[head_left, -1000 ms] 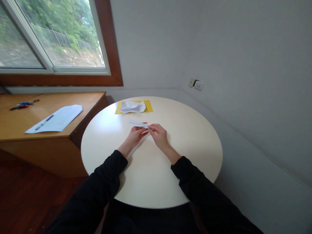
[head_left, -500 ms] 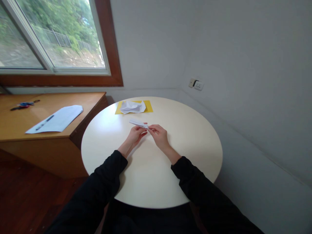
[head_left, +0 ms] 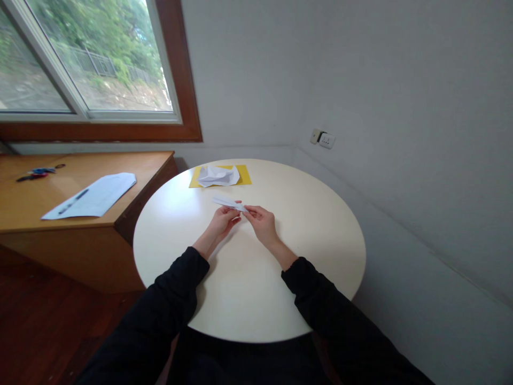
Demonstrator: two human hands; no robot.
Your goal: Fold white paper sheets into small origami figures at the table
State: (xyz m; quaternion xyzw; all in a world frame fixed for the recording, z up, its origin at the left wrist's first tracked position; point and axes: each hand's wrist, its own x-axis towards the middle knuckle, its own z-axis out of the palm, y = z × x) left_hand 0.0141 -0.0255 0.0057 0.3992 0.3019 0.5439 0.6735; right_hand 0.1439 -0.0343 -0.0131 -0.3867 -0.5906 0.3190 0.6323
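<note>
Two black sleeves are seen nearest the camera, reaching forward over a round cream table. Beyond the cuffs, both hands are brought together just past the table's middle. The left hand is closed in a narrow pinch on a folded white paper, held from below near its right end. The right hand is also narrowed to a fingertip pinch on that same end, so the two grips nearly touch. The paper is long, slim and pointed, raised slightly above the tabletop, its free tip aimed left and away. Whether it rests on the table at any point cannot be told.

Farther back, near the far rim, a crumpled white sheet is laid on a yellow sheet. To the left, apart from the table, a wooden desk carries a white document with a pen on it, and small dark items near its back edge. Behind that, a wood-framed window is set in the wall; a wall socket is mounted to the right.

Risks, as judged: with both pinches crowded at one end, the long free end is left unsupported and could droop or twist. An uneven squeeze could skew the creases, and a hard pull between the hands could tear the thin folded paper.
</note>
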